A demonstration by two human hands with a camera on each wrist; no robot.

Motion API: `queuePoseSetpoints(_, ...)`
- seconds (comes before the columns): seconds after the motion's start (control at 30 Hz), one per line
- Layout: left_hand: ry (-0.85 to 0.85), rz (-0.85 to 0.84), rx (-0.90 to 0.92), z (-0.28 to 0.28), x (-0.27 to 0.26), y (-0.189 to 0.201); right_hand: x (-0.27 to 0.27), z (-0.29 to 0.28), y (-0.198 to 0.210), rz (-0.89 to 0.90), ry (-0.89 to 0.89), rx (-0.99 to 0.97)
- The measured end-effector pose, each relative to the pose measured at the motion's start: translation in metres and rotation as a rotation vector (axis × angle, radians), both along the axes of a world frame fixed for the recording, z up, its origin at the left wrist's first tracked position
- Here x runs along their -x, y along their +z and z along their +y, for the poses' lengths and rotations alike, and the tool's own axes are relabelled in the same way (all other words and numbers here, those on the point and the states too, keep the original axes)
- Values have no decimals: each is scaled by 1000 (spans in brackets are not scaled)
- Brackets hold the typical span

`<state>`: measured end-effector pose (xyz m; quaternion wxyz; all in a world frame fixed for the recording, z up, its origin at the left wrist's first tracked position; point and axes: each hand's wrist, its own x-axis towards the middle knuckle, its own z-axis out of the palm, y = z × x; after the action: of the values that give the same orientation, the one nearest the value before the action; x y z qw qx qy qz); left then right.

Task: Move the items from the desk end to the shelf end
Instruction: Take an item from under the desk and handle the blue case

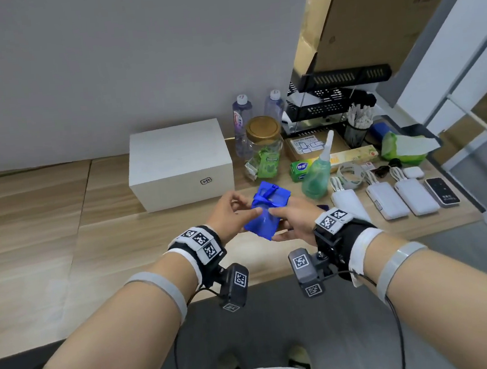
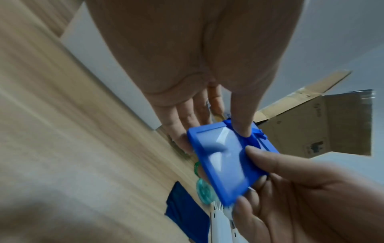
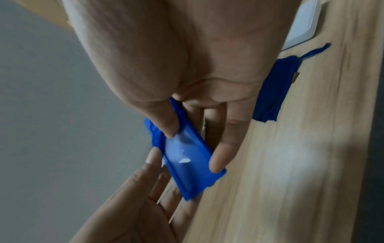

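A blue card holder (image 1: pixel 264 216) with a clear window and a knotted blue strap hangs above the wooden desk (image 1: pixel 123 243), held between both hands. My left hand (image 1: pixel 244 209) pinches its strap end, thumb on top and fingers behind. My right hand (image 1: pixel 279 224) grips the other side, thumb on the window and fingers underneath. In the left wrist view the card holder (image 2: pixel 226 157) sits under my left hand (image 2: pixel 214 138). In the right wrist view the card holder (image 3: pixel 187 164) is pinched by my right hand (image 3: pixel 193 148).
A dark blue pouch (image 3: pixel 270 92) lies on the desk under my right hand. A white box (image 1: pixel 179 163), a gold-lidded jar (image 1: pixel 261 147), a green squeeze bottle (image 1: pixel 317 174) and power banks (image 1: pixel 386 200) crowd the right end. A black rack (image 1: pixel 332 98) holds a cardboard box (image 1: pixel 369 17).
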<state>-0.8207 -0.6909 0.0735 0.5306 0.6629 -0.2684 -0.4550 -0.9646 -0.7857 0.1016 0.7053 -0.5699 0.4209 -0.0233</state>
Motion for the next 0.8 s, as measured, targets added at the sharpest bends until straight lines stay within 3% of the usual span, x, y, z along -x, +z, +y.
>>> queuePoseSetpoints(0.17,-119,170,-68,-1,7,-33,7,-3,-38,116,18,74)
queuePoseSetpoints(0.33,-128,52,-154,-19,15,-61,19,-18,-70,139,-53,-24)
queuePoseSetpoints(0.4,-130,44,-188,-33,15,-71,20,-33,-81,152,-47,20)
queuePoseSetpoints(0.53,1,181,-293,-65,14,-82,12,-74,-107,179,-174,105)
queuePoseSetpoints(0.67,147,313,-318,-91,11,-99,-7,-113,-129,147,-345,-126)
queuePoseSetpoints(0.8,351,243,-336,-125,2,-109,-22,-140,-137,123,-347,-282)
